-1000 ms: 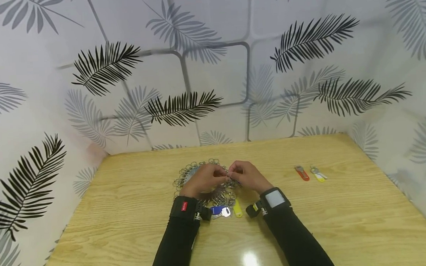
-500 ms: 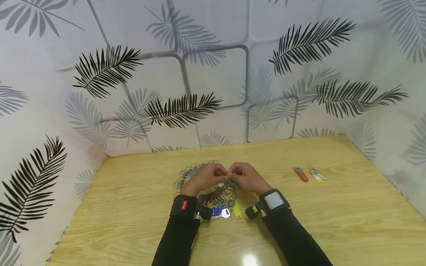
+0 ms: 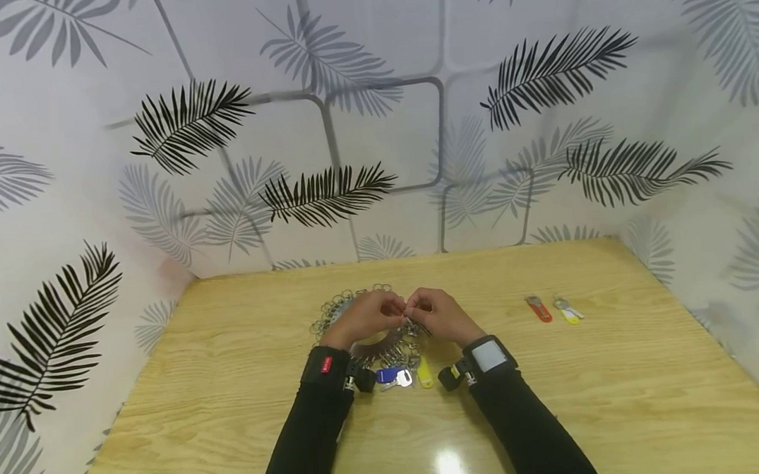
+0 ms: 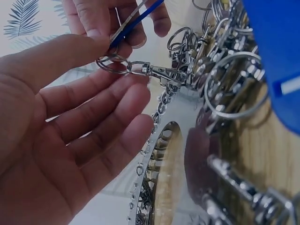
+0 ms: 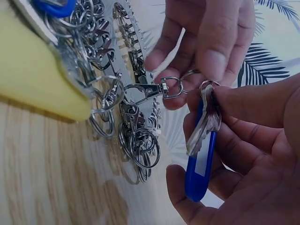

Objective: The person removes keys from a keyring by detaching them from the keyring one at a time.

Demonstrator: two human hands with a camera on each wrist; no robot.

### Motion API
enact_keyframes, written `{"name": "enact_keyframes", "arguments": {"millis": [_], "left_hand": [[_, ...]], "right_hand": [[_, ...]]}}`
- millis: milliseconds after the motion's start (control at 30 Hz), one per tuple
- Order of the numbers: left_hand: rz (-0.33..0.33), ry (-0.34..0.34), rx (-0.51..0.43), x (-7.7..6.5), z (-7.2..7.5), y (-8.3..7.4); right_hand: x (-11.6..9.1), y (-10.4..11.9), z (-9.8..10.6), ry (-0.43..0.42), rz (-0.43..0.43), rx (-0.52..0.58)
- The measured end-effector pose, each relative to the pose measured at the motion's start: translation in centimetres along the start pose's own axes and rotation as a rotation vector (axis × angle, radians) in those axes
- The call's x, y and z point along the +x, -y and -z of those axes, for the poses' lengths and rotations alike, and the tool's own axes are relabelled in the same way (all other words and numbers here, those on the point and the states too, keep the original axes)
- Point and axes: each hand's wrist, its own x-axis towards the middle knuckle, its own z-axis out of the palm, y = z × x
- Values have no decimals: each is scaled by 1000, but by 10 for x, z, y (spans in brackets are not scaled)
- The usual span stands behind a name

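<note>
In the head view my left hand (image 3: 362,320) and right hand (image 3: 445,315) meet fingertip to fingertip over a round metal rack hung with swivel clasps. My left thumb and fingers pinch a split ring (image 4: 111,65) joined to a swivel clasp (image 5: 149,90), whose far end hooks the rack's edge (image 4: 187,105). My right thumb and forefinger pinch the small ring of a blue key tag (image 5: 199,180), right against the split ring. A silver key (image 5: 203,132) hangs beside that tag. Fingertips partly hide where the rings meet.
Many clasps with split rings (image 5: 143,147) crowd the rack. At its near edge lie another blue tag (image 3: 388,375) with a key and a yellow tag (image 3: 425,374). Farther right on the wooden table (image 3: 621,389) are a red tag (image 3: 539,310) and a yellow-tagged key (image 3: 568,311).
Both hands stay nearly in place over the rack, with only slight shifts at the fingertips. The tags and keys on the table have not moved.
</note>
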Motion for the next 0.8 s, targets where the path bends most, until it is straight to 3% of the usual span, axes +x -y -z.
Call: {"name": "enact_keyframes", "arguments": {"millis": [133,500,800], "left_hand": [[6,28,-2,1,1,1],[-9,-16,-2,3,-1,4],[-21,40,14,2,3,5]], "right_hand": [[0,1,0,3,-1,0],[-1,1,1,-5,-10,-19],[1,-1,2,30,10,-19]]}}
